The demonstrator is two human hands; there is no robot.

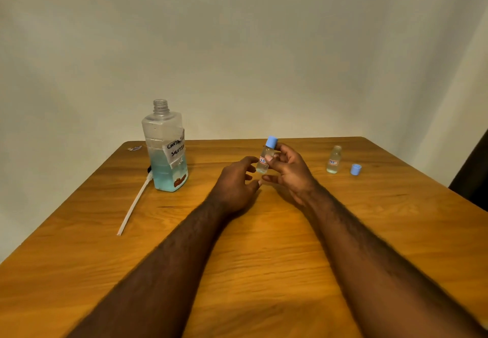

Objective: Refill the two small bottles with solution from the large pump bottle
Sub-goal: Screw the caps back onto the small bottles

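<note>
My right hand (289, 171) grips a small clear bottle (264, 159) with a blue cap (271, 142) on it, held just above the table. Beside it, my left hand (237, 183) hovers with loosely curled fingers near the bottle's lower part and holds nothing. The large bottle (166, 150), open-necked and about half full of blue liquid, stands at the left with a handwritten label. Its pump with a long white tube (134, 204) lies on the table next to it. A second small bottle (334, 159) stands uncapped at the right, its blue cap (355, 169) beside it.
The wooden table (264, 258) reaches a pale wall at the back. A small scrap (135, 148) lies at the far left corner. A dark object (472, 179) stands off the table's right edge.
</note>
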